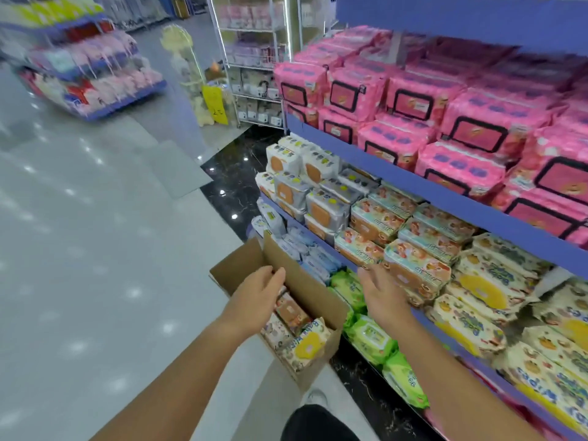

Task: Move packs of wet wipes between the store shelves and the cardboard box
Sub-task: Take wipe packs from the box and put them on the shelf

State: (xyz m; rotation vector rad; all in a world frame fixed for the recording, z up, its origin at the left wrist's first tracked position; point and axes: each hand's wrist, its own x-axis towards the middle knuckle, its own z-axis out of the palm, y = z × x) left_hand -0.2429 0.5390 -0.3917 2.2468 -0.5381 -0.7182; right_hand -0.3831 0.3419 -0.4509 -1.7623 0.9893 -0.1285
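- Packs (307,345): several stand on edge in the box (318,300); more fill the shelves (429,186).
- Handling, judged: soft film, fairly heavy, slippery. Grip across the narrow sides, not the lid.
- Left hand (257,300): over the box, fingers loose, holding nothing.
- Right hand (381,294): near the shelf packs (416,268), fingers straight, empty.
- Floor (95,249): glossy tile; the box sits just beside the shelves.

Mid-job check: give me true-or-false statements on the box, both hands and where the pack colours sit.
1. The cardboard box holds wipe packs. True.
2. The left hand grips a pack. False: it is open above the box, holding nothing.
3. The right hand is open, holding nothing. True.
4. The green packs sit on the top shelf. False: they lie lowest, beside the box; the pink packs are highest.
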